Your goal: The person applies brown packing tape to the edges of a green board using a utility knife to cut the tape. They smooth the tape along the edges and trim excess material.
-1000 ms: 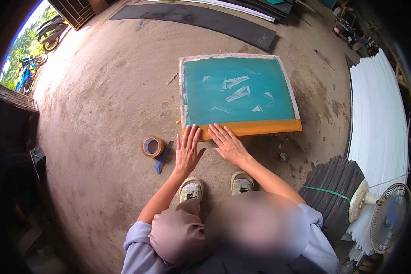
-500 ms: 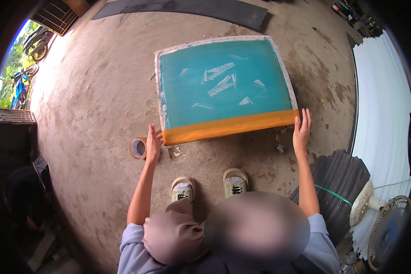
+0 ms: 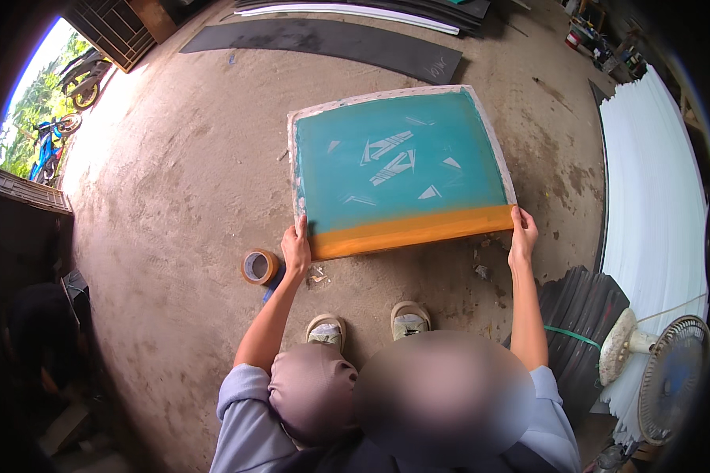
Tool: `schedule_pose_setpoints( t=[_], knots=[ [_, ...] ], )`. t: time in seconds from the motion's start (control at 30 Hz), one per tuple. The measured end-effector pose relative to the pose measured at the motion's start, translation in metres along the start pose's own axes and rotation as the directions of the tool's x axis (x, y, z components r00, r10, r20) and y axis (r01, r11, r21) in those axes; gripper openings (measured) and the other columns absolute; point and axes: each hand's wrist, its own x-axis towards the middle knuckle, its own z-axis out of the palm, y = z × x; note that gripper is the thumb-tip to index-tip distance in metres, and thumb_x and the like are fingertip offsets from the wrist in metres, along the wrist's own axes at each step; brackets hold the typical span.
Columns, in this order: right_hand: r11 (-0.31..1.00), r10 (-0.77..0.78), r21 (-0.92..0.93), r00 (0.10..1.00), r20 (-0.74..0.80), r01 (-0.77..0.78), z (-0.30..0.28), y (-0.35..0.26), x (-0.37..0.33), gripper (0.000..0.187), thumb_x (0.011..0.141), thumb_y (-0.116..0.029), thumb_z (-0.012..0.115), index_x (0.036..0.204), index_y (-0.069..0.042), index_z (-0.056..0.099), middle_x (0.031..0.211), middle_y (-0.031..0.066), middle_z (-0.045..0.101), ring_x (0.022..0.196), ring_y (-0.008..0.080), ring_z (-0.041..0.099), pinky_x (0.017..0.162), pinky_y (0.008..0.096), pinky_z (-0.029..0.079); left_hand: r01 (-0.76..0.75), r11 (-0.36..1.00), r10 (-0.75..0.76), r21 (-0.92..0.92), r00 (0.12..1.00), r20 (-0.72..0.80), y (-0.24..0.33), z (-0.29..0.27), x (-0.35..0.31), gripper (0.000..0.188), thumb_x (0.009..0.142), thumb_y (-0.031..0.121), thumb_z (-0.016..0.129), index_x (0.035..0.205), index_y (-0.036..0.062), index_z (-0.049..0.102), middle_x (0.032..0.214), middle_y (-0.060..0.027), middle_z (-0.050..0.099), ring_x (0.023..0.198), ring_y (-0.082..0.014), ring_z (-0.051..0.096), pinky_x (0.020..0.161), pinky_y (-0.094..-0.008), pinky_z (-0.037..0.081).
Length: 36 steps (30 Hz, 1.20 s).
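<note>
A screen printing frame (image 3: pixel 394 185) is held in front of me, its mesh teal with pale, sharp-angled shapes in the middle and a whitish border. A wide strip of orange-brown tape (image 3: pixel 410 231) runs along its near edge. My left hand (image 3: pixel 296 248) is closed on the near left corner, thumb on top. At the near right corner, my right hand (image 3: pixel 523 236) grips the edge too, its fingers partly hidden beneath. Left of my left hand, a roll of brown tape (image 3: pixel 273 265) lies on the floor with something blue beside it.
Dark flat sheets (image 3: pixel 323 43) lie across the far floor. To the right are a tall stack of white sheets (image 3: pixel 655 173), a strapped bundle of dark strips (image 3: pixel 580 303) and a fan (image 3: pixel 674 378). Motorbikes (image 3: pixel 47 150) stand outside the opening at left. My shoes (image 3: pixel 410 322) are below the frame.
Both hands, spread along the frame's sides before, have closed on its near corners. The view has shifted, showing more of the far floor.
</note>
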Motion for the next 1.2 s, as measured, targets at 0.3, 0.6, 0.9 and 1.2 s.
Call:
schedule_pose_setpoints(
  t=[0.3, 0.6, 0.9, 1.2],
  knots=[
    [0.776, -0.377, 0.507, 0.921, -0.103, 0.374, 0.011, -0.237, -0.031, 0.055, 0.080, -0.024, 0.070, 0.123, 0.001, 0.045, 0.115, 0.0105, 0.054, 0.108, 0.0168, 0.050, 0.096, 0.0302, 0.037, -0.212, 0.893, 0.144, -0.396, 0.970, -0.195, 0.121, -0.072, -0.007, 0.064, 0.092, 0.054, 0.036, 0.094, -0.0042, 0.063, 0.072, -0.0146, 0.062, 0.070, -0.0195, 0.055, 0.066, -0.0355, 0.043],
    [0.719, -0.236, 0.693, 0.959, 0.158, 0.063, 0.154, -0.263, -0.194, 0.110, 0.067, -0.030, 0.080, 0.142, -0.016, 0.000, 0.139, 0.0107, 0.021, 0.127, 0.0266, 0.029, 0.105, 0.0462, 0.028, -0.390, 0.631, 0.113, -0.670, 0.901, -0.418, 0.214, -0.104, -0.075, 0.055, 0.094, 0.048, 0.037, 0.107, 0.0005, 0.061, 0.085, -0.0136, 0.062, 0.079, -0.0200, 0.057, 0.073, -0.0328, 0.044],
    [0.527, -0.281, 0.834, 0.960, -0.007, 0.160, 0.124, -0.276, -0.166, 0.096, 0.074, -0.024, 0.072, 0.143, -0.008, 0.008, 0.131, 0.0137, 0.039, 0.112, 0.0269, 0.046, 0.092, 0.0382, 0.042, -0.520, 0.564, 0.469, -0.642, 0.841, -0.269, 0.219, -0.121, -0.130, 0.046, 0.098, 0.036, 0.033, 0.123, 0.0012, 0.050, 0.098, -0.0154, 0.056, 0.089, -0.0175, 0.060, 0.073, -0.0303, 0.048],
    [0.806, -0.323, 0.579, 0.912, 0.252, 0.126, 0.039, -0.201, -0.065, 0.049, 0.080, -0.037, 0.064, 0.110, 0.001, 0.056, 0.110, 0.0073, 0.053, 0.098, 0.0172, 0.052, 0.084, 0.0318, 0.042, -0.366, 0.699, 0.430, -0.614, 0.901, -0.048, 0.197, -0.178, 0.040, 0.078, 0.087, 0.066, 0.031, 0.141, 0.0101, 0.021, 0.131, -0.0221, 0.034, 0.121, -0.0304, 0.037, 0.098, -0.0445, 0.034]
  ],
)
